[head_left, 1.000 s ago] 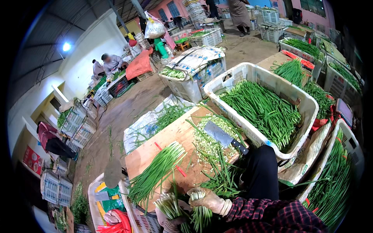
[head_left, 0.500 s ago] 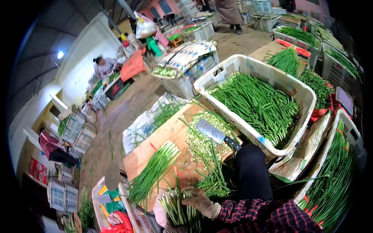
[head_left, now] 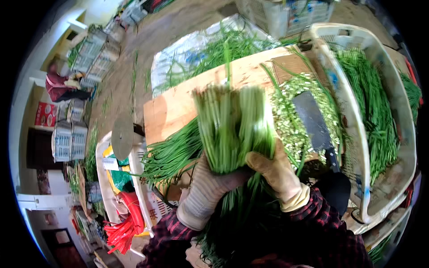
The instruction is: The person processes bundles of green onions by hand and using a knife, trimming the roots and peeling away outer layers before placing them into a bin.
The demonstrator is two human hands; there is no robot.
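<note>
Both gloved hands are wrapped round a thick bunch of green chives held upright over the near edge of a wooden board. My left hand, in a striped glove, clasps it low on the left. On the right side my right hand presses its thumb against the stalks. The pale cut ends point up and away, blurred by motion, while the leaves hang down toward my lap. Behind my left hand another bunch of chives lies on the board. A cleaver rests on chopped pale stalk ends at the right.
A white crate of chives stands at the right. At the left, a white basket holds red plastic strips and a green-yellow packet. Loose greens lie on a white sheet beyond the board. A person sits far left.
My hands have lifted the bunch from low in front of me to over the board's near edge. My view has turned down and to the left.
</note>
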